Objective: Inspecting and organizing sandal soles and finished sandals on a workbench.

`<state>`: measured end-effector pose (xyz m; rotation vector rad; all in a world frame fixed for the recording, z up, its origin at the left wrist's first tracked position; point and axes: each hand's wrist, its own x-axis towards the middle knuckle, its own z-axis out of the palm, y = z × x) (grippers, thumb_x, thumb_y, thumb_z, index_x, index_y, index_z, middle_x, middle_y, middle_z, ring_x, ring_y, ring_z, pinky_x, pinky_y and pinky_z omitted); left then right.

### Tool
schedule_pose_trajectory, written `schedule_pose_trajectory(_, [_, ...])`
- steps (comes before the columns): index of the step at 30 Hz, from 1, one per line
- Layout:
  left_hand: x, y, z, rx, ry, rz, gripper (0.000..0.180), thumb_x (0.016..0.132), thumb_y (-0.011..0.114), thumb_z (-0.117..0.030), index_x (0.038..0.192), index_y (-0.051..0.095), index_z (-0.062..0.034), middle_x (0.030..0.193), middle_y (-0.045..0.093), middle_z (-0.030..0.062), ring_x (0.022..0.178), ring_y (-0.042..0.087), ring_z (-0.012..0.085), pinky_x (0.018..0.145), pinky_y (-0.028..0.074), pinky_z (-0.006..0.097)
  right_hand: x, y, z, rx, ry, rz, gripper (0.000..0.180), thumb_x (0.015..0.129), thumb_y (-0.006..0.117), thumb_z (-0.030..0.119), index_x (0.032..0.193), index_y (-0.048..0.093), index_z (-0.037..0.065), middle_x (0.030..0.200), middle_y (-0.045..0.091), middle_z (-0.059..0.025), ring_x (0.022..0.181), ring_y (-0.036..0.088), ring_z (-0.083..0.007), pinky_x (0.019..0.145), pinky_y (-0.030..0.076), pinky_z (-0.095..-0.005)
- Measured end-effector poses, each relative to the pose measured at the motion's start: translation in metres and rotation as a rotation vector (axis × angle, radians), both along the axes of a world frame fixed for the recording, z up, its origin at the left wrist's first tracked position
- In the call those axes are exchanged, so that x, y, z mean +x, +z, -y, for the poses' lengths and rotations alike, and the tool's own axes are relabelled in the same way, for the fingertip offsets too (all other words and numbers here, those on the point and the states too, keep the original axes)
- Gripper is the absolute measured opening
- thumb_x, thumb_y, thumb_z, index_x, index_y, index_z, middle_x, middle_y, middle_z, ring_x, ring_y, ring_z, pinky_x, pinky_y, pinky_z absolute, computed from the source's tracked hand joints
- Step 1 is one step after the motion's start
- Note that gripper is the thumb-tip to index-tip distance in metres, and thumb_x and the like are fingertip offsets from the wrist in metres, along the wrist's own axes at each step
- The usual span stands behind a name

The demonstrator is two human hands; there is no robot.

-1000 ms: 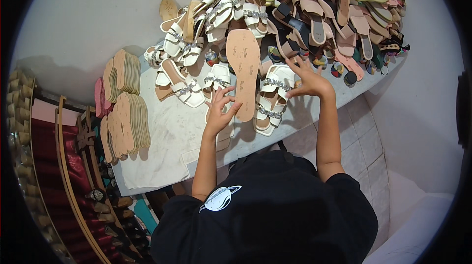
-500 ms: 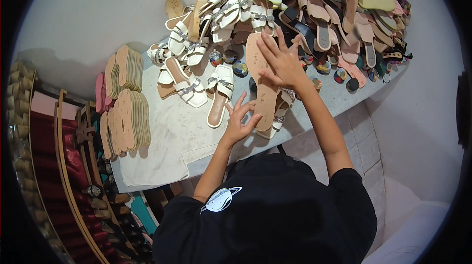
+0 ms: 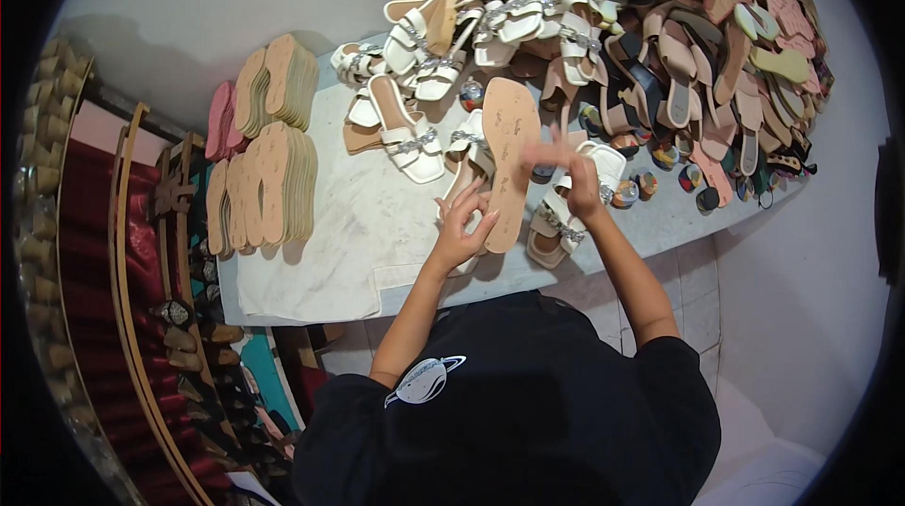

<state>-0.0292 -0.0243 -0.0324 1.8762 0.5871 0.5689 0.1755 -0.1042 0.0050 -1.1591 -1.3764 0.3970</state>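
Note:
A long tan shoe sole [image 3: 510, 166] with small marks on its face stands out above the table, toe end away from me. My left hand [image 3: 460, 234] grips its lower left edge, thumb on the face and fingers along the side. Just right of the sole is my right hand [image 3: 583, 187], its fingers smeared by motion and partly crossing the sole's right edge. White sandals with silvery decorated straps lie on both sides: one sandal [image 3: 468, 152] partly behind the sole, another sandal [image 3: 547, 244] beneath my right hand.
Stacked tan soles [image 3: 273, 190] and pink soles [image 3: 222, 119] stand at the table's left. More white sandals [image 3: 407, 143] lie nearby. A large heap of sandals and soles [image 3: 679, 63] covers the back right, with round multicoloured pieces [image 3: 665, 157] before it. A wooden rack [image 3: 141, 289] stands left.
My right hand has come off the sole's face and moved right and toward me. My left hand stays at the sole's lower end. The view has shifted, moving the table's contents across the picture.

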Motion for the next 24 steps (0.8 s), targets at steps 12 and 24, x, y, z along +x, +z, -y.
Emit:
schedule_pose_trajectory(12, [-0.071, -0.030, -0.049, -0.132, 0.225, 0.281, 0.016, 0.088, 0.048, -0.020, 0.079, 0.049, -0.0072, 0.109, 0.056, 0.0087, 0.129, 0.026, 0.0296, 0.094, -0.012, 0.061, -0.136, -0.007, -0.028, -0.293, 0.077, 0.788, 0.076, 0.082, 0.034, 0.058, 0.136, 0.022, 0.006, 0.143, 0.016, -0.0136, 0.132, 0.009, -0.0363, 0.095, -0.006, -0.0653])
schedule_pose_trajectory(24, [-0.160, 0.029, -0.093, 0.226, 0.411, 0.036, 0.018, 0.086, 0.049, -0.022, 0.078, 0.051, -0.0067, 0.116, 0.054, 0.0078, 0.127, 0.026, 0.0361, 0.095, -0.009, 0.063, -0.216, 0.012, -0.084, -0.006, -0.031, 0.258, 0.035, 0.082, 0.048, 0.013, 0.116, 0.052, 0.003, 0.120, 0.046, -0.0146, 0.116, 0.041, -0.0321, 0.103, 0.017, -0.0470])
